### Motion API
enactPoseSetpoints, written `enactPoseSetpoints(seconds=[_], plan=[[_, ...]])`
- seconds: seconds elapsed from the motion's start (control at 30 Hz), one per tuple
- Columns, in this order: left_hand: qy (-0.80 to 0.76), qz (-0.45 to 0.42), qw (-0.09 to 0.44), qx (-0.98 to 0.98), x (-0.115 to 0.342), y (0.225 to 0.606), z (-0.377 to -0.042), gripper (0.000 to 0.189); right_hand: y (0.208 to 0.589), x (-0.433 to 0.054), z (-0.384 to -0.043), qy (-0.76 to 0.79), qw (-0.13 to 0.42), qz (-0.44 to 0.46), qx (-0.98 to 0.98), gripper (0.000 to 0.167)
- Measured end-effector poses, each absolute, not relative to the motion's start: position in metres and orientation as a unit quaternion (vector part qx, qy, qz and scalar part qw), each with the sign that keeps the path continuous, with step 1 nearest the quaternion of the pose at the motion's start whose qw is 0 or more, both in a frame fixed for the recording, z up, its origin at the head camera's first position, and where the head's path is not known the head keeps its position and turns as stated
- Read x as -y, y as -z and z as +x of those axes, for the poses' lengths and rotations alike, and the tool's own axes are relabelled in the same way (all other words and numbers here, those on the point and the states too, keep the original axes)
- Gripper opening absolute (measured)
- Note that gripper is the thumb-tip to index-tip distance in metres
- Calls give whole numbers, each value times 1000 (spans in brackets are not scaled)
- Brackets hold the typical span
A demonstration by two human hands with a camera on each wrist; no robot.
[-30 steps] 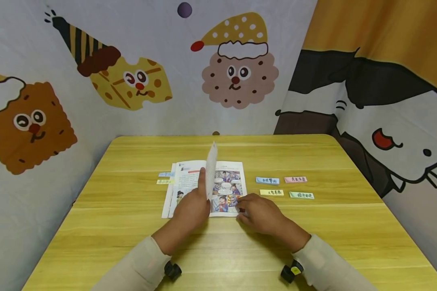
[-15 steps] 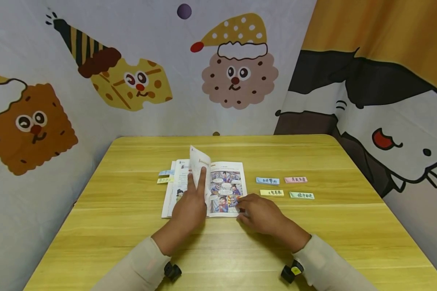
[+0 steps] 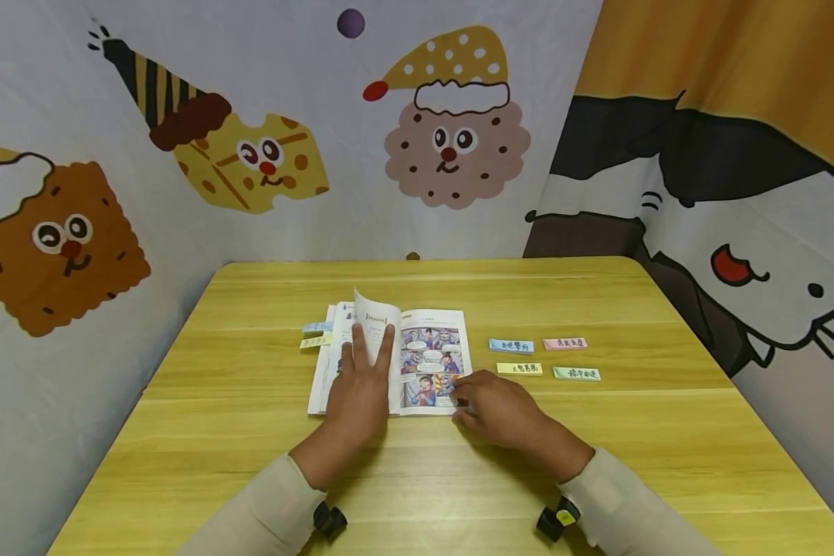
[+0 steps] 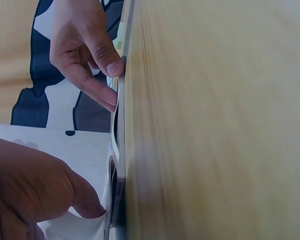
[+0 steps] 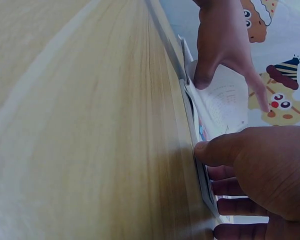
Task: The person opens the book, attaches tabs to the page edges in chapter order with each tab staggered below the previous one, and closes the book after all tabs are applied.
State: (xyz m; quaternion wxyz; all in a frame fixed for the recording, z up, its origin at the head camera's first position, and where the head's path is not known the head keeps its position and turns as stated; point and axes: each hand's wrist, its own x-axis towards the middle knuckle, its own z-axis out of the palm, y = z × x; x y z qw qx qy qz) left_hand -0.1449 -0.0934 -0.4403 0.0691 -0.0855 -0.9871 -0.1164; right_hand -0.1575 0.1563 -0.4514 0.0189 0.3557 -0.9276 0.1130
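Observation:
An open book [image 3: 432,359] with comic pictures on its right page lies mid-table in the head view. My left hand [image 3: 359,390] presses on the left side, its fingers spread over a lifted page [image 3: 378,313] whose top corner curls up. In the right wrist view, the thumb of the left hand [image 5: 225,45] touches that page near the fold. My right hand [image 3: 496,409] rests at the book's lower right corner. Its thumb [image 5: 205,152] touches the bottom edge while the other fingers lie over the right page, partly hidden in the head view.
A blue sticky tab [image 3: 317,327] and a yellow sticky tab [image 3: 316,340] stick out from the book's left edge. Right of the book lie blue [image 3: 510,346], pink [image 3: 565,344], yellow [image 3: 519,369] and green [image 3: 576,374] labelled strips. A cartoon-printed curtain [image 3: 361,232] borders the wooden table [image 3: 417,494].
The page that stood upright at the fold has tipped over to the left. My left hand has followed it, its fingers spreading onto it. The right hand has stayed in place.

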Motion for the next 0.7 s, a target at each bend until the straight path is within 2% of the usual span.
enactPoseSetpoints(seconds=[0.27,0.7], plan=[[53,-104,84,990,94,440,-145,95,452,-157,-157,-112,20,356,928,26],[81,-193,90,974,91,448,-140,55,453,-158,-158,-117,28,364,924,26]])
